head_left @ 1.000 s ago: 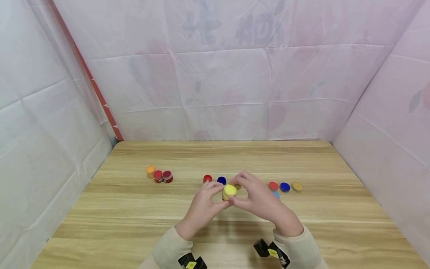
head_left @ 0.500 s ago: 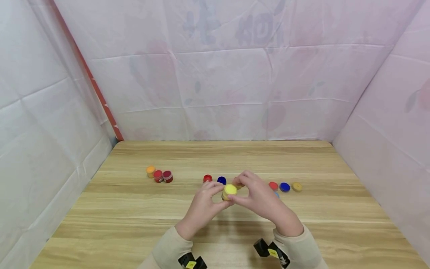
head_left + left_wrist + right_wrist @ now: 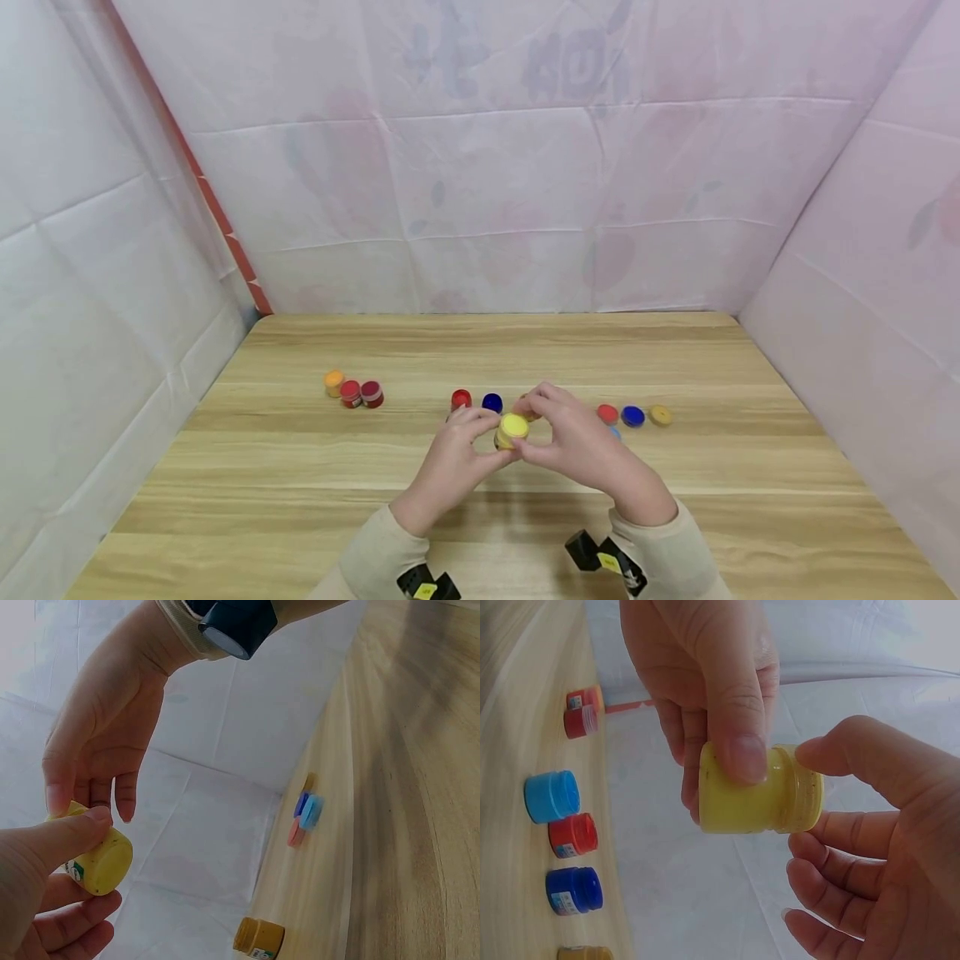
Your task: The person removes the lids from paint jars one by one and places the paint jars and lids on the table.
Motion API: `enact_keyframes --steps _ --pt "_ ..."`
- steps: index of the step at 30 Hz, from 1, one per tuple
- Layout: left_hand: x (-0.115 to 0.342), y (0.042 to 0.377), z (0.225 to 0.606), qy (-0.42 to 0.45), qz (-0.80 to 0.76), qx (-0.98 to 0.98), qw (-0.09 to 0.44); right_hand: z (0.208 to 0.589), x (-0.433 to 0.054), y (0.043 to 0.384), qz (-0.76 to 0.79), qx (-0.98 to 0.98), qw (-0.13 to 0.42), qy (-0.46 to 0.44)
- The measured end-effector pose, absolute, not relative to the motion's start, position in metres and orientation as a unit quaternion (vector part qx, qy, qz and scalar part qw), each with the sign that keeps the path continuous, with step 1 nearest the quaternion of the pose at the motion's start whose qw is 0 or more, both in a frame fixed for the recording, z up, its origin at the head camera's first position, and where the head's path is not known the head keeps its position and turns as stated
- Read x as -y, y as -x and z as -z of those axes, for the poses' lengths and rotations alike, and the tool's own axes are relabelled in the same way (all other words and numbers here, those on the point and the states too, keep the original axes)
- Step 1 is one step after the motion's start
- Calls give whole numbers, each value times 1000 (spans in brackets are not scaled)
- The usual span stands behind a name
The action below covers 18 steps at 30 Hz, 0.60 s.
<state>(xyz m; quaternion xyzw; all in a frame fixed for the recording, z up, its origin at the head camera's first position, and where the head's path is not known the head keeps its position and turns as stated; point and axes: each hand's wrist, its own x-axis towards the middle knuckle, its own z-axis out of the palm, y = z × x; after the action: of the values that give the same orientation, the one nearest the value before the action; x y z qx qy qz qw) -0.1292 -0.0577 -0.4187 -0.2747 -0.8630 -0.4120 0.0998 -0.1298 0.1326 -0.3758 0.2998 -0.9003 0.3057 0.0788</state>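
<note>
Labels first. The yellow paint jar [image 3: 739,802] is carrying a white-and-green label [image 3: 73,870], partly hidden by my own hand, with print too small for me to read. The red paint jar [image 3: 574,836], dark blue paint jar [image 3: 574,890] and ochre paint jar [image 3: 259,937] are each showing a pale label — the wording again too fine to read. Large grey characters [image 3: 446,54] are running across the cloth behind the table [image 3: 247,483], too faint for me to make out.

Fingers next. My left hand [image 3: 453,454] is grasping the yellow jar's body, thumb pressing on one side and fingers curling behind. My right hand [image 3: 573,442] is pinching the ridged lid [image 3: 808,791] between thumb and index finger — the other fingers are bending loosely, clear of the jar. I am holding the jar above the table, between both hands, lid end up.

On the table, a light blue paint jar [image 3: 553,796] is standing beside the red one. A red lid [image 3: 607,414], dark blue lid [image 3: 633,417] and ochre lid [image 3: 661,415] are lying in a row to the right.
</note>
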Motion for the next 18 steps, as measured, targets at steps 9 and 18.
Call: enact_keyframes --steps 9,18 --pt "56 130 422 270 406 870 82 374 -137 129 -305 904 75 -289" --pt "56 137 436 217 340 910 94 366 -156 130 -320 920 91 -205"
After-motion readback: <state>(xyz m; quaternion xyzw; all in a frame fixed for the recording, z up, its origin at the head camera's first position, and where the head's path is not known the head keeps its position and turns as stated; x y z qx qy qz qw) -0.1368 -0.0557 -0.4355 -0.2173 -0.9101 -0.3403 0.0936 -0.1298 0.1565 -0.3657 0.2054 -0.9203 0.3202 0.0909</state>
